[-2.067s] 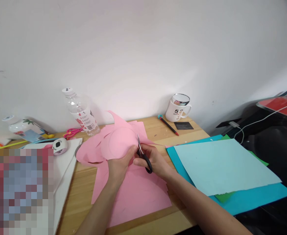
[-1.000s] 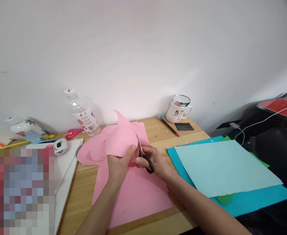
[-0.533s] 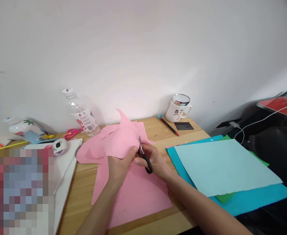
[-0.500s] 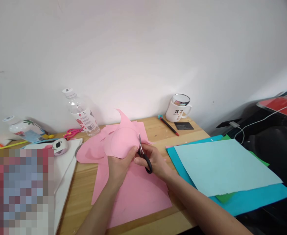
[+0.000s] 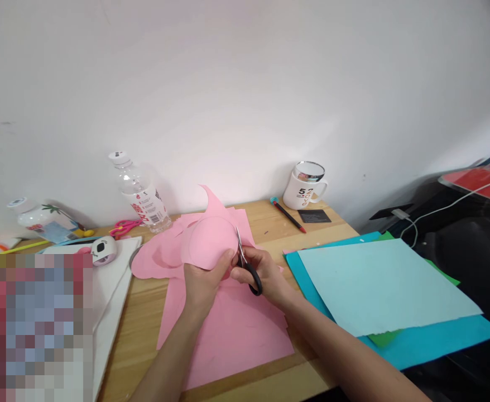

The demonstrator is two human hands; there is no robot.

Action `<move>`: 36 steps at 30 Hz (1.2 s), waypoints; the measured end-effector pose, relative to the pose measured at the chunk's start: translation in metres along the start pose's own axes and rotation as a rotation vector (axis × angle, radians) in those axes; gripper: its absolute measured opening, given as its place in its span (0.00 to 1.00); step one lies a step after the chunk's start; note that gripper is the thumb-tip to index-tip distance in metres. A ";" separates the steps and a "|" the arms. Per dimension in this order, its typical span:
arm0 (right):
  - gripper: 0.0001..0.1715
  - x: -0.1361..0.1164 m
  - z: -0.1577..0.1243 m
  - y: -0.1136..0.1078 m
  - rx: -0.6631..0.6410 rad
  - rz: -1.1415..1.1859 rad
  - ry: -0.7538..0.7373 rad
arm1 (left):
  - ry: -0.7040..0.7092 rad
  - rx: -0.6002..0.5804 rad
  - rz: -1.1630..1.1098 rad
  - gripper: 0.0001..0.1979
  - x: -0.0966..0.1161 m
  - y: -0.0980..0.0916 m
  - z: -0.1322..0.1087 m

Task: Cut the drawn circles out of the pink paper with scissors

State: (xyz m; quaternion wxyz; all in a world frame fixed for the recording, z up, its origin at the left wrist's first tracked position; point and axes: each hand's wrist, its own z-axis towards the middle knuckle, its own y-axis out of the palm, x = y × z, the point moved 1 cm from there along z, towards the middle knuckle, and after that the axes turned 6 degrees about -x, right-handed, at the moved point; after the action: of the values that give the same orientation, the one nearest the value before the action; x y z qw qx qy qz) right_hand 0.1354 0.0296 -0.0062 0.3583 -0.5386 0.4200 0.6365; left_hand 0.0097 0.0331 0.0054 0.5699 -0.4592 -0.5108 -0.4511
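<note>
- Changed only slightly over the last couple of seconds: curled tip of the thin pink paper sheet with a faint curved line (image 5: 211,240) a little further right in the frame, with both hands almost in place.
- Suggesting, as a judgement, slow turning of the sheet into the blades, with precision along the curved line mattering most.
- Held just below the centre of the frame, above a flat stack of pink paper (image 5: 236,340): the sheet, pinched between the closed fingers of the left hand (image 5: 203,282).
- Gripped in the fingers of the right hand (image 5: 265,276): small metal scissors with black handles (image 5: 253,272), blades pointing up at the sheet's right edge; impossible to tell how far apart.
- Spread below and around: pale wooden table (image 5: 136,324), with loose pink paper (image 5: 157,259) left of centre.
- Lying at lower right: pale blue paper sheet (image 5: 387,285) over bright blue paper (image 5: 433,346) and green paper (image 5: 383,339).
- Standing right of centre: white lettered mug (image 5: 299,192), near a black pen with a red tip (image 5: 287,215) and a flat black card (image 5: 314,216).
- Standing left of centre: clear plastic bottle with a white cap (image 5: 144,204), beside pink-handled scissors (image 5: 125,227).
- Rising behind everything: plain white wall (image 5: 245,100).
</note>
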 end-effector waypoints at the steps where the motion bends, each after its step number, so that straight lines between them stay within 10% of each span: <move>1: 0.24 0.000 0.000 0.000 0.000 0.001 0.007 | -0.007 0.008 0.009 0.17 0.000 0.000 0.000; 36: 0.26 -0.005 0.001 0.001 -0.033 0.041 -0.031 | -0.008 -0.024 -0.053 0.14 0.001 0.002 0.001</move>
State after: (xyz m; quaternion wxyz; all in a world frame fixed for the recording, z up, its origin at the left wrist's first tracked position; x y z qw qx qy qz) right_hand 0.1350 0.0300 -0.0011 0.3428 -0.5259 0.4147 0.6588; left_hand 0.0111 0.0344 0.0062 0.5503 -0.4539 -0.5197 -0.4703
